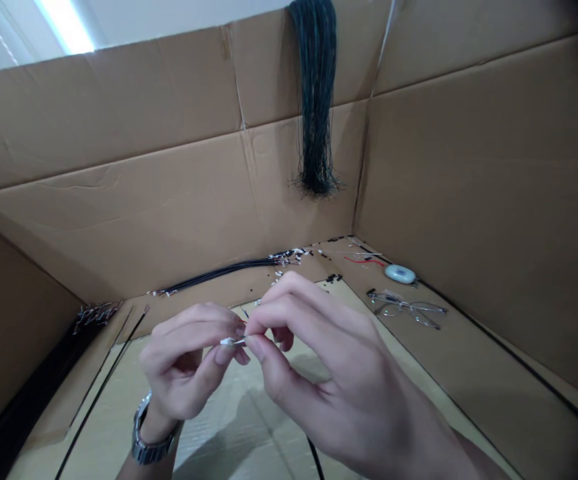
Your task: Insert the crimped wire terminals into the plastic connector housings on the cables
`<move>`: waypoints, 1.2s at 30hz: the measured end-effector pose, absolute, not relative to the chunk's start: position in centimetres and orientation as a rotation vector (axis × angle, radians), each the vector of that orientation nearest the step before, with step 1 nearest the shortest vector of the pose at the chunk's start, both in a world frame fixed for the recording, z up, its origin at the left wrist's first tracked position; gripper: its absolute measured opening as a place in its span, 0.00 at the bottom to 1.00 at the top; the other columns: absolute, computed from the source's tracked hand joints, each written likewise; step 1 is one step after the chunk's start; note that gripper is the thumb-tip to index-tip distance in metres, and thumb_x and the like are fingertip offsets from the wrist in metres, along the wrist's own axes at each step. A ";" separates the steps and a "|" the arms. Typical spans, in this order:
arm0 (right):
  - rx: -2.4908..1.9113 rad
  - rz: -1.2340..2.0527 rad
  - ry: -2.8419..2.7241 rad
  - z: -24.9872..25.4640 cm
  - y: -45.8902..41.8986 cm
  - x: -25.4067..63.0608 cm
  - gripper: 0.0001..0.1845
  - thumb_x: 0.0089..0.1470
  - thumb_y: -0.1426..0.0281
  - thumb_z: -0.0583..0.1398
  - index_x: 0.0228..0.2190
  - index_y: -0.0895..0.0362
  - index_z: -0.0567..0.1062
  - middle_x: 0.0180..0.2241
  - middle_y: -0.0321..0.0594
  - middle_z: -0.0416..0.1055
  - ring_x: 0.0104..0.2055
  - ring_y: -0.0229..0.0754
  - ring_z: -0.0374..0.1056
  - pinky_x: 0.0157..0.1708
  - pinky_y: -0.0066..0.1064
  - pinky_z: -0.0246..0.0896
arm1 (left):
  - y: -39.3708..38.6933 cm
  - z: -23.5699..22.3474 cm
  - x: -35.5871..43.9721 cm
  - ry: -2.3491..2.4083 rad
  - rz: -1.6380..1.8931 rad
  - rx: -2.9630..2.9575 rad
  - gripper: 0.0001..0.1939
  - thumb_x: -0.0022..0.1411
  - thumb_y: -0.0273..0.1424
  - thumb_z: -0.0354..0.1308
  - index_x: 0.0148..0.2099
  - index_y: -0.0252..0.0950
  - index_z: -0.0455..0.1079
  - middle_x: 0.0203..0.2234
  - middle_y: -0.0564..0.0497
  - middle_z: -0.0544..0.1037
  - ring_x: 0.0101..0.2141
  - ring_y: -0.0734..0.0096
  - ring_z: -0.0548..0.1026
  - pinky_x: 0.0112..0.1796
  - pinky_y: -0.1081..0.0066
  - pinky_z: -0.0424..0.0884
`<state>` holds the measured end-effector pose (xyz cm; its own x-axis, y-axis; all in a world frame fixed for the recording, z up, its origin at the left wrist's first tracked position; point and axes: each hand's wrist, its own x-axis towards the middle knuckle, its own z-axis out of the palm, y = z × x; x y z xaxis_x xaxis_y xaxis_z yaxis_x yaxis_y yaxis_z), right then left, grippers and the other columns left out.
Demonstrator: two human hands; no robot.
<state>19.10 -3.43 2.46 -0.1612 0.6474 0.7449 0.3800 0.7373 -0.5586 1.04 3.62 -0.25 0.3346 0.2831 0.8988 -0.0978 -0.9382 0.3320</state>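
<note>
So you look partway through this one, I'd say. The tiny white connector (227, 341) and the thin wires (239, 341) are already up together between your fingertips, so that much is done. Whether every wire is seated in it is what's left open, and I can't tell (your fingers cover most of the joint). There's also an orange-ish strand (243, 323) just behind, and I can't make out where it ends.

Your left hand (189, 360) has the connector pinched between thumb and finger, and your right hand (329, 367) is closed thumb-to-finger on the wires right beside it. Both are held up over the table (223, 447), around the middle of your view.

As for looks: the connector is small, white and blocky, lying roughly sideways, with the wires coming out toward your right hand. Too small to read any slots. A black cable (315, 459) shows below your right hand, but I can't tell if it's the same piece. At the back there's a black cable bundle (223, 270) with white bits (296, 253) around its right end, and a bigger dark bundle (29, 393) on the left.
</note>
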 end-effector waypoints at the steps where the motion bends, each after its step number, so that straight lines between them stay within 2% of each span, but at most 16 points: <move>1: -0.809 0.292 -1.778 2.5 -3.4 19.1 0.06 0.62 0.78 0.58 0.33 0.57 0.71 0.34 0.33 0.68 0.30 0.32 0.65 0.27 0.27 0.62 | 3.6 -0.3 1.0 0.170 1.629 2.279 0.06 0.66 0.23 0.61 0.41 0.37 0.78 0.25 0.51 0.81 0.27 0.68 0.80 0.29 0.69 0.80; 15: -0.767 0.304 -1.800 2.5 -3.4 19.2 0.05 0.62 0.78 0.57 0.34 0.60 0.73 0.34 0.36 0.67 0.31 0.33 0.65 0.29 0.27 0.65 | 3.7 -0.5 1.1 0.155 1.644 2.256 0.05 0.67 0.24 0.61 0.42 0.34 0.78 0.25 0.52 0.81 0.27 0.71 0.79 0.31 0.71 0.79; 31: -0.775 0.293 -1.762 2.6 -3.4 19.1 0.06 0.61 0.78 0.57 0.33 0.61 0.74 0.33 0.36 0.66 0.31 0.34 0.65 0.29 0.28 0.65 | 3.7 -0.5 1.0 0.161 1.651 2.254 0.06 0.67 0.24 0.61 0.43 0.36 0.78 0.25 0.52 0.81 0.27 0.70 0.79 0.30 0.70 0.80; 36: -0.790 0.278 -1.765 2.5 -3.2 19.0 0.06 0.61 0.78 0.57 0.34 0.61 0.74 0.33 0.36 0.66 0.30 0.34 0.65 0.28 0.28 0.65 | 3.6 -0.6 0.9 0.217 1.669 2.310 0.08 0.67 0.24 0.61 0.45 0.39 0.78 0.25 0.53 0.82 0.28 0.69 0.80 0.30 0.69 0.79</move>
